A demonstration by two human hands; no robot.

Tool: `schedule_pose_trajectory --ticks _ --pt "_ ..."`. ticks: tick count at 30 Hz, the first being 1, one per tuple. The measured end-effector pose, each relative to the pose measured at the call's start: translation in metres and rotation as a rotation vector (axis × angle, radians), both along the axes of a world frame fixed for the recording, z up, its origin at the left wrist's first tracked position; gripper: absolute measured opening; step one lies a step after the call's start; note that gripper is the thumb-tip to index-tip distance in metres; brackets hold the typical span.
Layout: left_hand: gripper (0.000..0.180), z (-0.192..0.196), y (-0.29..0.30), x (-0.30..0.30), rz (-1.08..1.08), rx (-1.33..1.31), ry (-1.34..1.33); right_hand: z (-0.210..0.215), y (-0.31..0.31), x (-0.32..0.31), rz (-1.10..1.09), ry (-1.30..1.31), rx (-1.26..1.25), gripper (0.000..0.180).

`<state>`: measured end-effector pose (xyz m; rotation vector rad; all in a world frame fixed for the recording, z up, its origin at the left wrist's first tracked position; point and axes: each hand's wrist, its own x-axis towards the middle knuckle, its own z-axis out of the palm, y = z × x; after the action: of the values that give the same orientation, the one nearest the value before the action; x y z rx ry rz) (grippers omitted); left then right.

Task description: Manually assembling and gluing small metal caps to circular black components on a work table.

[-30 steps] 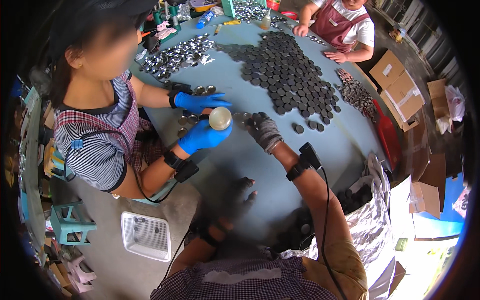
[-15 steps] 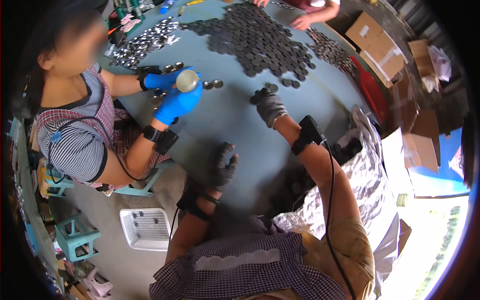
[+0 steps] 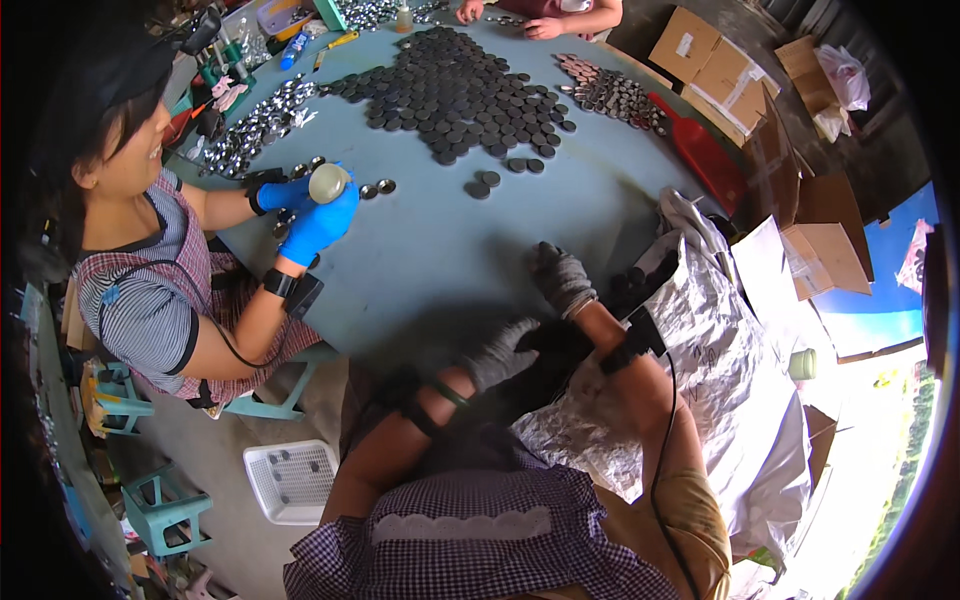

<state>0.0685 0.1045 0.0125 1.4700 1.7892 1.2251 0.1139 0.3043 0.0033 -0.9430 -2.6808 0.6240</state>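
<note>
My left hand (image 3: 505,357), in a grey glove, is low over the table's near edge, its fingers stretched toward the right and apart, with nothing visible in them. My right hand (image 3: 562,280), also gloved, is just beyond it to the right, with fingers bent together. Something dark shows at its fingertips; whether that is a disc or the glove tips I cannot tell. Farther off, two dark round discs (image 3: 482,185) lie touching, apart from the big spread of dark discs (image 3: 450,95). A dark opening edged by a silvery sack (image 3: 665,350) lies beside my hands.
At left, a co-worker's blue-gloved hands (image 3: 325,215) hold a pale round piece (image 3: 328,184). Shiny metal caps (image 3: 255,130) are heaped beyond. A red scoop (image 3: 700,160) and cardboard boxes (image 3: 715,70) stand at right. Another person's hands (image 3: 545,28) work at the far edge.
My right hand has drawn back from the loose discs toward me. My left hand has moved right and nearer the table edge, closer to the right one. The view has shifted a little.
</note>
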Motion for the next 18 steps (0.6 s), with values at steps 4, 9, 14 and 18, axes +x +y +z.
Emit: schedule_pose_trajectory --ticks 4,9,14,18 --pt "0.029 -0.027 0.023 -0.001 -0.032 -0.032 0.064 -0.017 -0.003 -0.008 0.005 0.186 -0.072 0.024" --pt "0.033 -0.027 0.032 0.011 -0.016 0.135 0.048 -0.106 0.065 0.012 -0.088 0.579 -0.522 0.013" --pt "0.039 0.016 -0.028 -0.018 0.07 0.123 -0.773 -0.05 0.031 -0.011 -0.326 0.892 -1.407 0.009" --pt "0.04 0.041 -0.047 -0.032 0.085 0.179 -1.113 -0.03 0.02 -0.001 -0.21 0.718 -1.003 0.01"
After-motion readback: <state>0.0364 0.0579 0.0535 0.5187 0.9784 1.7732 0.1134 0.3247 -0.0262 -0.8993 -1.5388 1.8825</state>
